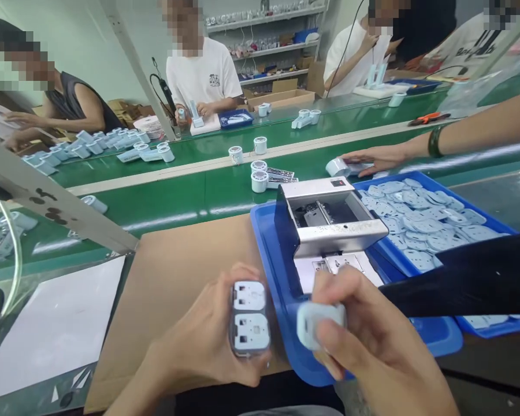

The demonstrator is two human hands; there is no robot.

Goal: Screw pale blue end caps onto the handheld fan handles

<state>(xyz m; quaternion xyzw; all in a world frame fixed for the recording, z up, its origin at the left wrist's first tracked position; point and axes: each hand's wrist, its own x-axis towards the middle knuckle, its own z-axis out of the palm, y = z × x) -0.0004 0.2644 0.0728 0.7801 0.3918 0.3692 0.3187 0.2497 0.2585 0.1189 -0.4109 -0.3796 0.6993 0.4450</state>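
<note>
My left hand (pixel 219 329) is wrapped round a pair of small white plastic housings (pixel 250 333), stacked one above the other, their flat ends with square slots facing me. Between the thumb and fingers of my right hand (pixel 355 335) is a pale blue rounded plastic piece (pixel 311 325), slightly blurred. A small gap separates it from the housings. Just beyond my right hand stands a silver and black machine (pixel 329 216) with an open top, on a blue tray (pixel 268 260).
A blue bin (pixel 502 228) of flat pale covers (pixel 433 214) stands at right. Cardboard (pixel 195 248) lies under my left side. Past it runs a green conveyor (pixel 190 193) carrying white cylindrical parts (pixel 259 180). Another person's hand (pixel 377 157) touches a part there. Co-workers sit opposite.
</note>
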